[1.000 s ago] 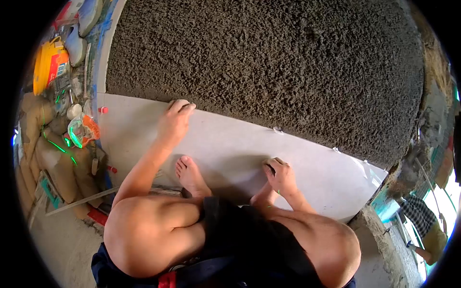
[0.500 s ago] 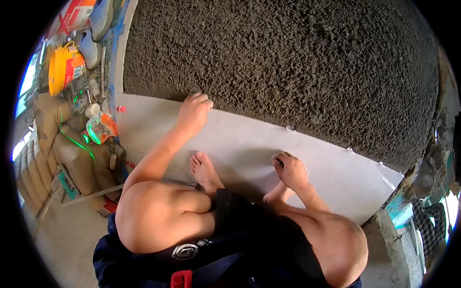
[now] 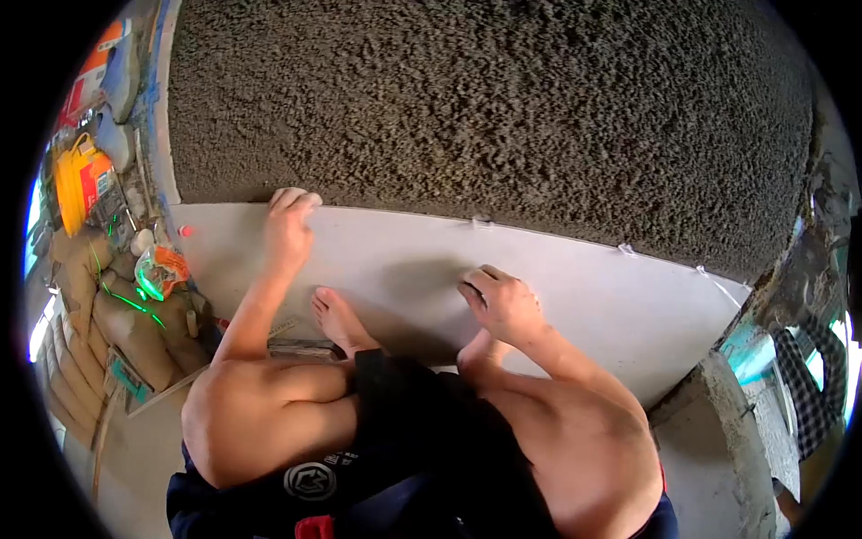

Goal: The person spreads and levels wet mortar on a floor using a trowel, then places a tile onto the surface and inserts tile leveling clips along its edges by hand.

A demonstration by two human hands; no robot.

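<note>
In the head view, the left hand bends its fingers at the edge of a pale floor tile bordering rough mortar; the right hand curls over the tile. Whether either grasps anything cannot be told. The view shifts, hands barely: the tile apparently stays put.

Below us, the grey floor shows at the near left. Across the far side spreads a bed of coarse mortar; against its near edge lies a pale tile, with white levelling clips along the border and a red wedge at left. Our bare feet rest on the tile. Farther left, we see brown sacks and a yellow bucket.
</note>
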